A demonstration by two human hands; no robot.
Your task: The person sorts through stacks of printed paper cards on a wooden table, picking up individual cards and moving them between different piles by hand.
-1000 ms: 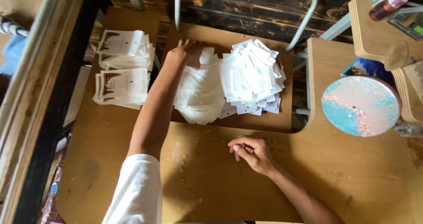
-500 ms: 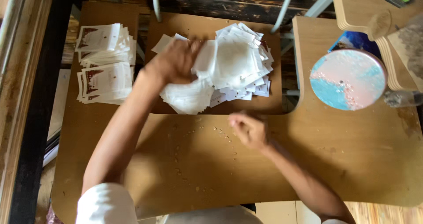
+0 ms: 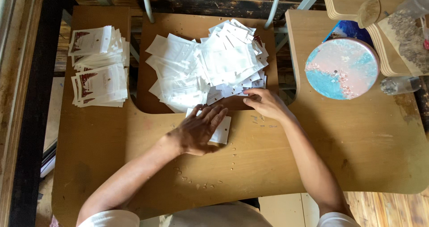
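Pinning a small white punched card (image 3: 221, 129) flat under my spread left hand (image 3: 196, 131); right hand (image 3: 264, 102), fingers seemingly curled, touches the white pouch heap (image 3: 205, 66).

Pretty soft, even daylight here, nothing harsh. The tan wooden desk top (image 3: 339, 151) is evenly lit and only gets faint, fuzzy shadows under the arms. The heap of white paper packets (image 3: 210, 66) in the upper middle is a bit blown out, so the sheet edges melt together. The dark plank floor along the top and the left edge go murky. Focus is decent in the middle, softer towards the corners, with slight wide-angle bending at the frame edges.
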